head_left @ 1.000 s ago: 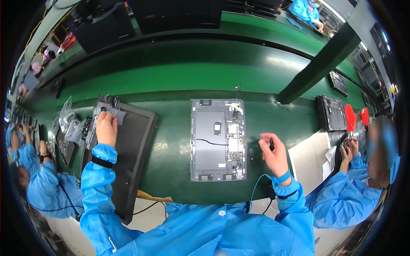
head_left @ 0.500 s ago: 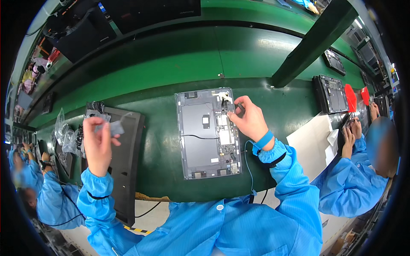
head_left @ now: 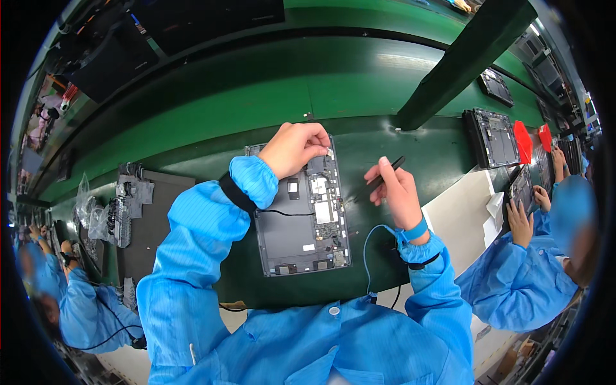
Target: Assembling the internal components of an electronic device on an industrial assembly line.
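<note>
An opened grey device casing (head_left: 276, 247), with a bare circuit board (head_left: 326, 212) along its right side and a black cable across it, lies on the green bench before me. My left hand (head_left: 296, 149) reaches over its far right corner. The fingertips are pinched together there beside a small white piece, and what they hold is too small to make out. Off the casing's right side, my right hand (head_left: 398, 192) is closed around a slim black pen-shaped tool (head_left: 387, 173), which points up and to the right. A blue wrist strap (head_left: 414, 232) with a thin cord circles my right wrist.
Left of the casing is a dark flat panel (head_left: 157, 218) with several small grey packets (head_left: 135, 192) and clear plastic bags (head_left: 93, 212). A green post (head_left: 449, 70) rises at the far right. Stacked casings (head_left: 491, 141) and a white sheet (head_left: 459, 205) lie near a co-worker.
My left hand, which held a small grey packet over the left panel, has moved right to the casing's far corner. My right hand has drawn back to the right, off the casing.
</note>
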